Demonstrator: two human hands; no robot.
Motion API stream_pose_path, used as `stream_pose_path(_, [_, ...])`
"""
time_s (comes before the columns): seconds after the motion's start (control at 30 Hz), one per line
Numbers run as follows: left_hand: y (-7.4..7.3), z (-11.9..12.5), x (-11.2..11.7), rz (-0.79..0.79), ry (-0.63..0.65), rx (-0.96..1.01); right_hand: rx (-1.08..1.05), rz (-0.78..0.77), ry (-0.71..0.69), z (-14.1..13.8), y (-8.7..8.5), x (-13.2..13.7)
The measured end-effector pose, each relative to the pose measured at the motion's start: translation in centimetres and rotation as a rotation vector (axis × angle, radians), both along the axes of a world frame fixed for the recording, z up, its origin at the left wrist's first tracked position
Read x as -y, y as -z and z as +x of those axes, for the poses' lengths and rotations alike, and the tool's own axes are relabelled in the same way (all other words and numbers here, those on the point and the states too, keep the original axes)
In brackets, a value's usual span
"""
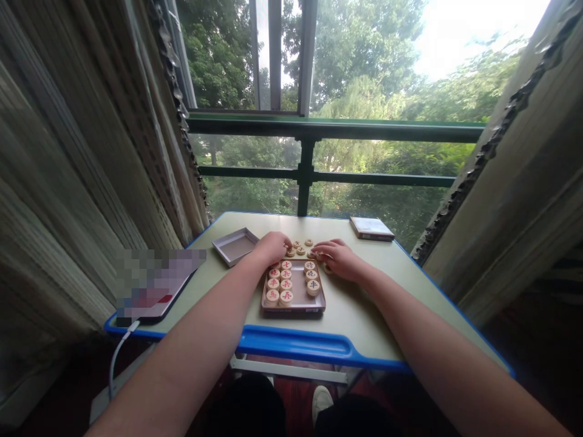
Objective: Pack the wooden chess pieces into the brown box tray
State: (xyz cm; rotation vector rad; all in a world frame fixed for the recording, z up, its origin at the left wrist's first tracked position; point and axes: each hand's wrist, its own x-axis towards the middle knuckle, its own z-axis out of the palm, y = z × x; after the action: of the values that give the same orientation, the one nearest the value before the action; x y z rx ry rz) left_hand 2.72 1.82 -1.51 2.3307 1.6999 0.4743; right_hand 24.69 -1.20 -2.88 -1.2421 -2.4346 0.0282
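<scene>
A shallow box (298, 296) holds round wooden xiangqi pieces. Red-marked pieces (286, 284) stand in two columns on its left side, and black-marked pieces (313, 287) form one column on the right. Beyond its far edge lie several loose pieces (301, 250). My left hand (272, 247) is at the box's far left corner, its fingers closed on a xiangqi piece (290, 251). From the far right corner, my right hand (337, 257) reaches in with bent fingertips closed on another piece, mostly covered by them. Another piece (328, 269) is partly hidden under the right hand.
An empty box lid (235, 245) lies at the left of the folding table (364, 315). A flat case (371, 229) sits at the back right. On the left edge rests a tablet-like device (168, 297) with a white cable (119, 349). Curtains flank the window.
</scene>
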Motion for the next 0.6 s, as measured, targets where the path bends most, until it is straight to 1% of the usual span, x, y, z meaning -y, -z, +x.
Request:
stream_pose_path(0.1, [0.2,-0.1,-0.2,0.038,0.014,-0.028,-0.003,-0.022,0.000,-0.1,-0.2,0.0])
stream_pose_path(0.2, [0.1,-0.1,-0.2,0.054,0.013,-0.043,-0.015,-0.043,0.042,-0.1,-0.5,0.1])
stream_pose_path(0.3, [-0.1,-0.3,-0.1,0.067,-0.016,-0.041,-0.019,-0.051,0.058,0.0,-0.6,0.1])
stream_pose_path(0.47, [-0.2,-0.5,-0.1,0.044,-0.068,-0.061,-0.013,-0.007,0.116,0.5,-0.5,0.0])
stream_pose_path(0.6, [-0.2,-0.4,0.0,0.070,-0.012,-0.006,-0.016,0.010,0.140,1.0,-0.9,0.2])
